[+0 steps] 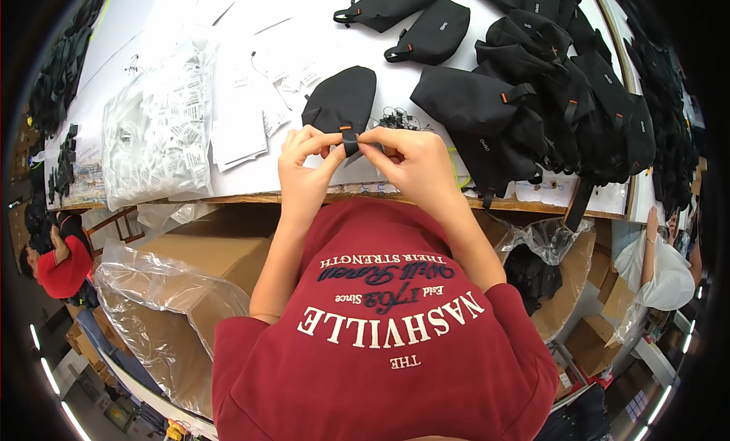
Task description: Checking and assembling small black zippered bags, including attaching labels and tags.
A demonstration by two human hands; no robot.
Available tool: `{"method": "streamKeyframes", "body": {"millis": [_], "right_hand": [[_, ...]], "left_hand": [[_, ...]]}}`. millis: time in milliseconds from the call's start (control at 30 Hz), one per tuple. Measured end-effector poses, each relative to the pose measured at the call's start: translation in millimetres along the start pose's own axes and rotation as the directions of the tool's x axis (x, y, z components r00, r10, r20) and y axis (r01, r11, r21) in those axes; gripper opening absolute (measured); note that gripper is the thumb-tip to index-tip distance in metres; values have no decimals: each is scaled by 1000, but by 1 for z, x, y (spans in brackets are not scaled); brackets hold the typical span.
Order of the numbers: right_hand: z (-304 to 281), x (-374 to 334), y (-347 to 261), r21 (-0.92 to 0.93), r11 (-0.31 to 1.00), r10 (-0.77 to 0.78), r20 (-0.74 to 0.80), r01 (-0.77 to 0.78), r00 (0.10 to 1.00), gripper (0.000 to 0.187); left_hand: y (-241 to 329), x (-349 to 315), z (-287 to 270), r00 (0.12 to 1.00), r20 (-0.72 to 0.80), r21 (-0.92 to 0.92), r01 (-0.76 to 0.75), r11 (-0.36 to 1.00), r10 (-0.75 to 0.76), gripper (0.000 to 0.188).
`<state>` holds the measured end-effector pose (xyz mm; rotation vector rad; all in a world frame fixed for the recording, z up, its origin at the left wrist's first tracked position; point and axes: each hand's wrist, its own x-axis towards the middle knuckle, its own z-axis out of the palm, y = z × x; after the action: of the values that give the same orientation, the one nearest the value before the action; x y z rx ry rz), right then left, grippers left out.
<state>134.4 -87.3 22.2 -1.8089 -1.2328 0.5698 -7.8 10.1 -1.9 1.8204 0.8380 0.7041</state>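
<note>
A small black fabric pouch with an orange tab lies on the white worktable in front of me. My left hand and my right hand meet at its near end. Both pinch the pouch's black strap loop between thumb and fingers. A small tangle of thin black cords lies just beyond my right hand.
A heap of black pouches fills the table's right side, and two more lie at the back. A clear bag of white tags and loose paper tags lie left. Plastic-lined cardboard boxes stand below the table edge. Other people work at both sides.
</note>
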Motion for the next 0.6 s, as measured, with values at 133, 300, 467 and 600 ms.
{"method": "streamKeyframes", "body": {"millis": [133,300,467,600], "right_hand": [[2,1,6,-91,983,-164,-14,162,986,11],[4,3,8,-200,943,-272,-3,266,962,11],[-11,10,14,569,805,118,119,-165,986,9],[-27,8,26,778,607,65,158,-165,985,10]], "left_hand": [[5,-1,-4,1000,12,-94,-15,995,16,8],[5,-2,-5,998,3,-124,-55,991,55,8],[1,-3,-12,980,-182,-273,-127,954,79,5],[15,-2,-25,978,-159,-639,1,769,-133,3]]}}
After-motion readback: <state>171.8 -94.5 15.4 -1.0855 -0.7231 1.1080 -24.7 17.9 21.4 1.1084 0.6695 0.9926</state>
